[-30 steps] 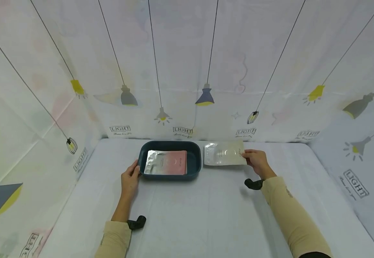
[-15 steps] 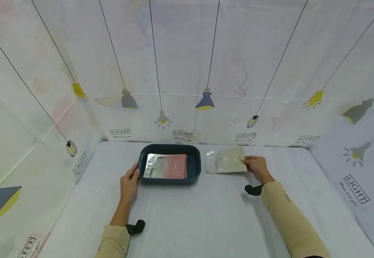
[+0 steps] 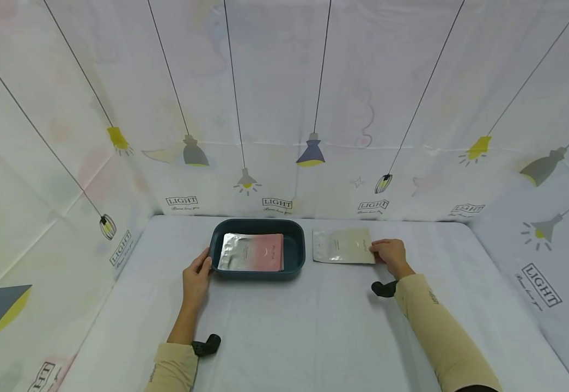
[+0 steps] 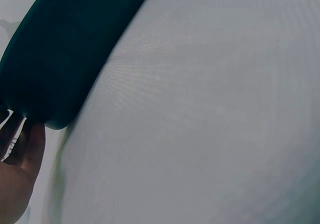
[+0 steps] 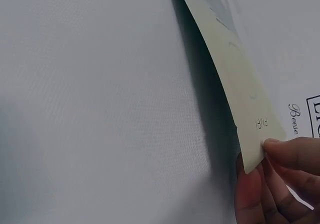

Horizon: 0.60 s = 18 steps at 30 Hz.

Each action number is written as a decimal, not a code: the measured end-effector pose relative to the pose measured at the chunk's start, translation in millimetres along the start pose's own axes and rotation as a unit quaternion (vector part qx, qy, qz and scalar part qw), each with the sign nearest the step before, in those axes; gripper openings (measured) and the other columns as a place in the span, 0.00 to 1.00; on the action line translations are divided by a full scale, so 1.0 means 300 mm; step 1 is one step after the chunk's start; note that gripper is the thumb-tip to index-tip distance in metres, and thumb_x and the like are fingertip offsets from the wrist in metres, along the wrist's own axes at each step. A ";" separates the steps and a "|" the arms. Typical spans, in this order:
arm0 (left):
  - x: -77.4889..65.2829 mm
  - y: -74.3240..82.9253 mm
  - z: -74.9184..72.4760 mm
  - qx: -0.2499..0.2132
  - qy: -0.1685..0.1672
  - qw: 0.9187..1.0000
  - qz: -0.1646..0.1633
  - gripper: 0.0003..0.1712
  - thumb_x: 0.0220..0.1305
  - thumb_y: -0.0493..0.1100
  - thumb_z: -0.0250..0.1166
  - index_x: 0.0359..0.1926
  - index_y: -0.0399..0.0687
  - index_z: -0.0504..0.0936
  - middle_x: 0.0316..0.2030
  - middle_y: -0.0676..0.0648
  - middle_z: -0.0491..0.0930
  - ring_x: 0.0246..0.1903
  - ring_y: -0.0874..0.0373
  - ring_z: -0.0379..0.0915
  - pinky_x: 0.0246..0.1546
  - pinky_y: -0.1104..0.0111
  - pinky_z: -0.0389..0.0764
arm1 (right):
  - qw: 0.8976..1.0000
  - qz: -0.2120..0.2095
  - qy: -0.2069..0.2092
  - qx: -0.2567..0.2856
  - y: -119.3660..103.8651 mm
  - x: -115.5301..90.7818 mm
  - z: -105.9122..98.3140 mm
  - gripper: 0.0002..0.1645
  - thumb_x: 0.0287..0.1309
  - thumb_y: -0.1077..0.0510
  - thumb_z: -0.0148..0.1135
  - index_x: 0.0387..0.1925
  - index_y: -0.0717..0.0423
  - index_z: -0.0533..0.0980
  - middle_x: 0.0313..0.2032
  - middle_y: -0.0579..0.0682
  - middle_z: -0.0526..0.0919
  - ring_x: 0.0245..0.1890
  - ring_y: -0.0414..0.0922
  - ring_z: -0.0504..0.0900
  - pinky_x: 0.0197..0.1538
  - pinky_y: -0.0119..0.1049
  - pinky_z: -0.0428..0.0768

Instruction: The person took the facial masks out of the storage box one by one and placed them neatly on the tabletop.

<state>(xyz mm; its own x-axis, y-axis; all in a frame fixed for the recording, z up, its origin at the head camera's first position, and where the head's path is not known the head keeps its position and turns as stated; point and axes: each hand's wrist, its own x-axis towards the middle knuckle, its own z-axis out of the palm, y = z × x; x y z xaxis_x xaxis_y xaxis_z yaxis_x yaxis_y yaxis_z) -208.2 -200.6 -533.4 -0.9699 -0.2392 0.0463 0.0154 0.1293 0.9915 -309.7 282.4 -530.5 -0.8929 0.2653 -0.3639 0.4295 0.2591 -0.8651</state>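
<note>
The right hand (image 3: 389, 252) pinches the rectangular cream foil pouch (image 3: 344, 246), which extends lengthwise leftward toward the dark-teal round-cornered tray (image 3: 294, 247)

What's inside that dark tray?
What looks like a stack of silver-and-pink packets lies in the tray. Only the top one shows clearly; anything under it is covered.
</note>
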 end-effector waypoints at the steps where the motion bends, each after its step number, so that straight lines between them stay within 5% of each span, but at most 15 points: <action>1: 0.005 -0.014 0.000 -0.002 0.001 1.000 0.000 0.24 0.75 0.38 0.50 0.68 0.33 0.66 0.68 0.35 0.67 0.64 0.42 0.68 0.57 0.60 0.75 | 1.000 0.002 0.002 -0.004 0.002 -0.001 -0.001 0.22 0.62 0.66 0.59 0.56 0.73 0.73 0.45 0.58 0.82 0.29 0.37 0.80 0.31 0.27 0.82; 6: 0.026 -0.074 0.003 -0.002 0.010 1.000 0.003 0.25 0.75 0.43 0.51 0.68 0.38 0.67 0.68 0.38 0.67 0.64 0.45 0.69 0.56 0.68 0.77 | 1.000 0.003 0.004 -0.016 0.004 -0.012 -0.010 0.21 0.61 0.66 0.58 0.55 0.74 0.74 0.40 0.57 0.83 0.28 0.38 0.81 0.32 0.30 0.83; 12: 0.026 -0.086 0.008 0.008 0.021 0.999 0.023 0.25 0.75 0.46 0.51 0.68 0.40 0.69 0.67 0.39 0.70 0.63 0.48 0.71 0.53 0.74 0.78 | 1.000 -0.014 0.011 -0.018 -0.003 -0.020 -0.019 0.21 0.60 0.67 0.59 0.54 0.75 0.74 0.29 0.51 0.85 0.24 0.38 0.82 0.32 0.33 0.85; 18: 0.023 -0.079 0.008 0.011 0.020 0.999 0.022 0.25 0.75 0.45 0.51 0.68 0.40 0.68 0.67 0.41 0.70 0.63 0.50 0.71 0.54 0.73 0.78 | 1.000 -0.007 0.015 -0.026 -0.013 -0.020 -0.015 0.21 0.62 0.65 0.58 0.55 0.72 0.75 0.37 0.57 0.85 0.25 0.38 0.81 0.34 0.32 0.84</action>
<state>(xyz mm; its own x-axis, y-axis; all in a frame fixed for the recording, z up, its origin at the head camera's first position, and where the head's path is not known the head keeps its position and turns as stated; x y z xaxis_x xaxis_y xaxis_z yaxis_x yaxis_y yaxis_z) -215.9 -203.1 -557.0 -0.9578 -0.2710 0.0954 0.0524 0.1615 0.9855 -305.4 283.9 -523.5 -0.8944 0.2897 -0.3408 0.4246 0.3102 -0.8506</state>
